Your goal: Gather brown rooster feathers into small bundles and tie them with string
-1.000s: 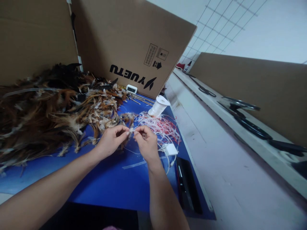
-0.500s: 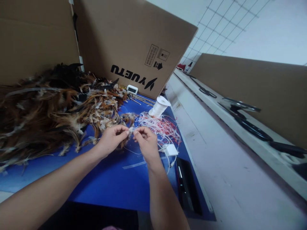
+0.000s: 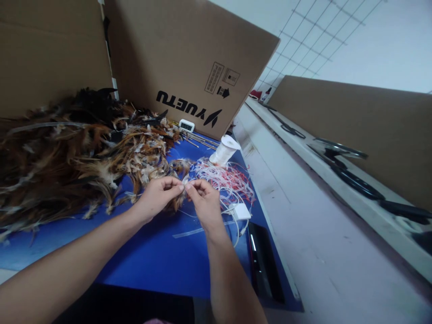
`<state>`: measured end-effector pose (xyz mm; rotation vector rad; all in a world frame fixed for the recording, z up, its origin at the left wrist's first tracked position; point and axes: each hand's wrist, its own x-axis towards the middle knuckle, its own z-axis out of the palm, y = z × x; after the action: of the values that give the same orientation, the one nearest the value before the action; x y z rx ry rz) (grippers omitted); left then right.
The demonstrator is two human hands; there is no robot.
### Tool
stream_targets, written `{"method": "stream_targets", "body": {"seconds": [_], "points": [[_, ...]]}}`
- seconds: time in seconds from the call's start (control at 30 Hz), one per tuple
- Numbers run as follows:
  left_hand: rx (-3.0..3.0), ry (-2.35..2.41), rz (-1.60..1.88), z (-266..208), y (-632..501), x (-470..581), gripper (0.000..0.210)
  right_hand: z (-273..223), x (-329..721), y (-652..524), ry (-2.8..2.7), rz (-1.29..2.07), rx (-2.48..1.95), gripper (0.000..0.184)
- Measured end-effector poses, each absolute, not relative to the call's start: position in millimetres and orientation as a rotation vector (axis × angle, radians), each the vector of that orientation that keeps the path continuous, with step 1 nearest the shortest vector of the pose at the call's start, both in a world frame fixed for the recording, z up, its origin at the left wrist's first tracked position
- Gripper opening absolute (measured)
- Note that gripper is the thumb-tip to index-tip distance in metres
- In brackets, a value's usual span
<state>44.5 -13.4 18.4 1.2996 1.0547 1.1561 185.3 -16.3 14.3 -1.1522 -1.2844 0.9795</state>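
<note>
My left hand pinches a small bunch of feathers between thumb and forefinger, above the blue table. The brown part of the bunch hangs below the fingertips, and a pale tuft shows above them. My right hand is closed in a pinch on the same bunch, its thumb and forefinger meeting the left fingertips. The fingers hide the exact spot being gripped. Just behind the hands lies a loose tuft of brown feathers. To their right is a tangle of red and white strands.
A large heap of brown and black feathers covers the left side. Cardboard stands behind. A white spool, thin sticks, a small white clock, a white adapter and a black object are around. Scissors rest on the ledge.
My right hand has moved slightly left, so its fingertips now meet those of my left hand. The left hand has stayed nearly in place.
</note>
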Motion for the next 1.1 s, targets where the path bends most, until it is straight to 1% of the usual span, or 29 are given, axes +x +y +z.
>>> {"method": "stream_targets", "body": {"seconds": [0.37, 0.6, 0.77, 1.1], "points": [[1.573, 1.122, 1.185, 17.3, -14.0, 41.2, 0.016, 9.5, 181.5, -15.6, -1.280, 0.987, -1.172, 0.015], [1.685, 1.181, 1.334, 14.6, -11.3, 40.9, 0.008, 10.9, 177.8, -15.4, -1.174, 1.095, -1.124, 0.012], [1.779, 1.167, 1.400, 14.1, -9.8, 40.2, 0.009, 12.7, 177.6, -15.8, -1.103, 1.176, -1.103, 0.012], [1.500, 1.060, 1.374, 12.8, -9.1, 41.9, 0.013, 16.7, 179.1, -18.2, -1.087, 1.247, -1.087, 0.007]]}}
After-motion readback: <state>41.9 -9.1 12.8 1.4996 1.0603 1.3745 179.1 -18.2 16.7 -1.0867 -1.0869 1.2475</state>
